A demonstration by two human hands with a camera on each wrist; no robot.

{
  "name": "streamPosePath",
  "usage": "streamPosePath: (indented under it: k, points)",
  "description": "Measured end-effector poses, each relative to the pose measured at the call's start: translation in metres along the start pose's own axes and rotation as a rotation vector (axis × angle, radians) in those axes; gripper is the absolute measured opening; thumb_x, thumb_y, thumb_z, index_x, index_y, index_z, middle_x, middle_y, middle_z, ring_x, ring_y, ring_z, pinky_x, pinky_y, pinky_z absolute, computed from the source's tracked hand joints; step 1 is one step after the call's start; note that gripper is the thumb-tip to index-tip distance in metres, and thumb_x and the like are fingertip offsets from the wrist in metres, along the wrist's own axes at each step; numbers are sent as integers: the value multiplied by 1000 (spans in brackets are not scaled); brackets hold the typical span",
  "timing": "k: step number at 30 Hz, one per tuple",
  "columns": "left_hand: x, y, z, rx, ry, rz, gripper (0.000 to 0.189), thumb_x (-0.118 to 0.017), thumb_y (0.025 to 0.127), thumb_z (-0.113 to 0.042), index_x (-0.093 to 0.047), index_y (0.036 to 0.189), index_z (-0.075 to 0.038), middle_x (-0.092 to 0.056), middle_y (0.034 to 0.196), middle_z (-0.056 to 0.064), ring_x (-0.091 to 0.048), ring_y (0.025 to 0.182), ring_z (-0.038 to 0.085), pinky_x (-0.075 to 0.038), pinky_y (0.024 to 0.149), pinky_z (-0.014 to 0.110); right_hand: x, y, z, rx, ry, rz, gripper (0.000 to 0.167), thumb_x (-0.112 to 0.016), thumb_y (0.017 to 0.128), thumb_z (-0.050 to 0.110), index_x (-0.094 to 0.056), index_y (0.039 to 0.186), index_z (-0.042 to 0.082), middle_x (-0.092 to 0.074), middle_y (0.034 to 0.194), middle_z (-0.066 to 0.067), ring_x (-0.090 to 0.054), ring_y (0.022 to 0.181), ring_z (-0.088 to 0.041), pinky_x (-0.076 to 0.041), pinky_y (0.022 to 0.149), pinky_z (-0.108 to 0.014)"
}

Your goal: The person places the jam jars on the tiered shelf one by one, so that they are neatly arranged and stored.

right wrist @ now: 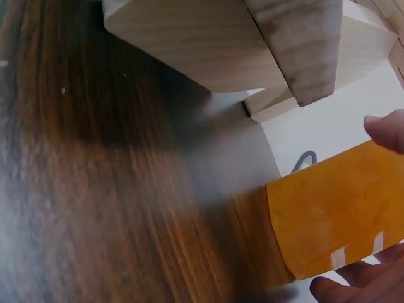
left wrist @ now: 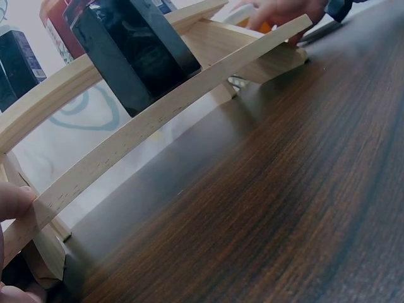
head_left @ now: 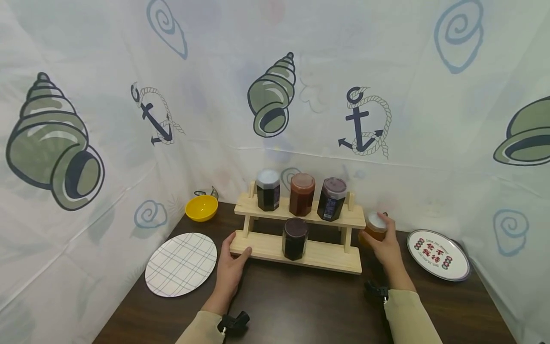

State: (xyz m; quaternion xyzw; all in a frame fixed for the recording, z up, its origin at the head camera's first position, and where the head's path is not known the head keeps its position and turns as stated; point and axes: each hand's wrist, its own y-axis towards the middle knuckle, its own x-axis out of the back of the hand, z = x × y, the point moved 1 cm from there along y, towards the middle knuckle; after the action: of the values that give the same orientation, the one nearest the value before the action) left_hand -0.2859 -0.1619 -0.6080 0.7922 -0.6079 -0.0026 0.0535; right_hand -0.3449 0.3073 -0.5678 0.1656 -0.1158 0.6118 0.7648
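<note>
A two-tier wooden shelf (head_left: 262, 243) stands near the back of the table. My left hand (head_left: 229, 267) grips the left end of its lower board, thumb on top and fingers beneath in the left wrist view. Just right of the shelf, my right hand (head_left: 387, 244) holds a jar of orange contents (right wrist: 334, 211) with a white lid, thumb on one side and fingers on the other. On the upper tier stand a white-lidded dark jar (head_left: 268, 191), a red-brown jar (head_left: 301, 195) and a purple-lidded dark jar (head_left: 332, 199). Another dark jar (head_left: 295, 240) sits on the lower tier.
A yellow bowl (head_left: 201, 208) is at the back left, with a white checked plate (head_left: 180, 265) in front of it. On the right lies a white plate with red characters (head_left: 438, 254). A patterned cloth (head_left: 318, 129) hangs behind and beside the dark table (head_left: 309, 306).
</note>
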Motion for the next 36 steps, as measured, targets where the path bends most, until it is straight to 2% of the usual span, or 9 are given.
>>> streamPosePath:
  k: [10, 15, 24, 29, 36]
  points:
    - [1, -2, -4, 11, 20, 3, 80, -78, 103, -24, -34, 170, -17, -31, 177, 16, -33, 163, 36, -28, 132, 60, 4, -11, -8, 36, -125, -56, 93, -79, 102, 17, -21, 173, 28, -34, 171, -31, -40, 155, -55, -37, 122, -73]
    - [0, -1, -3, 9, 12, 12, 80, -78, 104, -25, -34, 170, -18, -30, 178, 15, -32, 163, 36, -26, 133, 60, 5, -15, -7, 67, -170, -145, 91, -85, 97, 20, -31, 170, 24, -44, 166, -30, -47, 150, -53, -41, 118, -72]
    - [3, 0, 1, 7, 20, 6, 80, -78, 103, -27, -34, 170, -19, -30, 178, 15, -32, 163, 36, -25, 133, 60, 6, -23, 0, 42, -166, -272, 89, -89, 93, 21, -38, 166, 19, -53, 160, -28, -56, 142, -50, -47, 115, -69]
    - [2, -2, -1, 10, 23, 1, 79, -78, 103, -25, -34, 169, -18, -31, 178, 15, -33, 163, 37, -26, 133, 60, 12, -33, 8, 80, -192, -284, 88, -90, 93, 25, -41, 166, 21, -57, 157, -27, -59, 137, -49, -50, 111, -69]
    - [1, -1, -4, 12, 21, 0, 80, -79, 103, -25, -34, 169, -18, -31, 178, 15, -34, 163, 37, -27, 133, 60, 22, -47, 32, 206, -364, -300, 91, -92, 90, 30, -43, 166, 22, -60, 150, -27, -62, 129, -49, -53, 101, -71]
